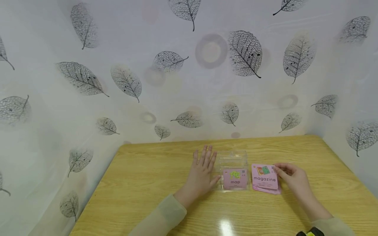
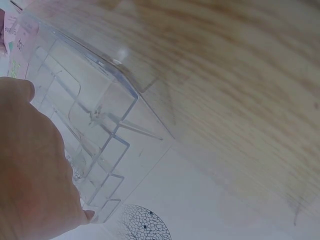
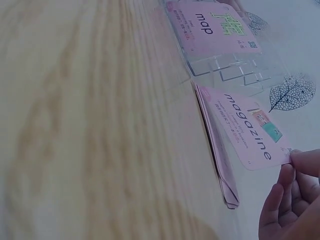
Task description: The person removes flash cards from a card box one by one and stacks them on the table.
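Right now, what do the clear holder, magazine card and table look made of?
The clear holder: probably hard, glossy plastic, see-through with shiny edges. The magazine card: likely smooth card stock; it's thin, printed and nearly flat though held by a corner. The table: wood-like grain, glossy reflection; solid wood or laminate, I can't tell.

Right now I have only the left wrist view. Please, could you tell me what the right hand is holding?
Observer: The right hand pinches the magazine card at its upper right corner.
Operator: Is it lying flat?
Observer: No. In the right wrist view, its pinched side is raised above the pink stack.
Operator: Thank you. In the box I see a pink card, but I cannot read it. What is its word?
Observer: The word is "map", easy to read in the head view.
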`<state>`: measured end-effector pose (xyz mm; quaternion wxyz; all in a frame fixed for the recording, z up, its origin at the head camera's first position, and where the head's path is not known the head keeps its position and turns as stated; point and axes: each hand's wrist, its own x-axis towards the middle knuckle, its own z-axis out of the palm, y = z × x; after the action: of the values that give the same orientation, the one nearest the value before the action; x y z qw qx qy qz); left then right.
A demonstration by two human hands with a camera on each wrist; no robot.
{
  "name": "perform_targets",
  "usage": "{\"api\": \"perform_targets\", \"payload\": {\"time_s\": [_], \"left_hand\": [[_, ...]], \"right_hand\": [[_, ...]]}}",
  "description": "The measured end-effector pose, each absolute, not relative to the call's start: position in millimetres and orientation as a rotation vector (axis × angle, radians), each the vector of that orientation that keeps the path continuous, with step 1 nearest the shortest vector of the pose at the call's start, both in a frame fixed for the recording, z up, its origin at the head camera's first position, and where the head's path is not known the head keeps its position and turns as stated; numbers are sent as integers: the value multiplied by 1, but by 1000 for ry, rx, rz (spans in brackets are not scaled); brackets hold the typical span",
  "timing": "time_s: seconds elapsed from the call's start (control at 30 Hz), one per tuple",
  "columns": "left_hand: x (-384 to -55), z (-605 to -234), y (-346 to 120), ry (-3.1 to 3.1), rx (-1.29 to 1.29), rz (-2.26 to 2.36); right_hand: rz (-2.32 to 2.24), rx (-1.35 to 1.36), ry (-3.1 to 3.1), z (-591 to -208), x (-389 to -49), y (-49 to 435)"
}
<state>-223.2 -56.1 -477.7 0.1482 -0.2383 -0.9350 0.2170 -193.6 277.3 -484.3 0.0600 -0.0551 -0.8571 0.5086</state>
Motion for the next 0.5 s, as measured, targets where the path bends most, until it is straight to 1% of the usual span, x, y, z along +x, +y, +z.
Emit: {"api": "perform_targets", "payload": {"time_s": [0.5], "left_hand": [[-224,-478,-56,-2654,-683,623]], "right_hand": [[1502,-195,-2591,-488,-194,276]]}}
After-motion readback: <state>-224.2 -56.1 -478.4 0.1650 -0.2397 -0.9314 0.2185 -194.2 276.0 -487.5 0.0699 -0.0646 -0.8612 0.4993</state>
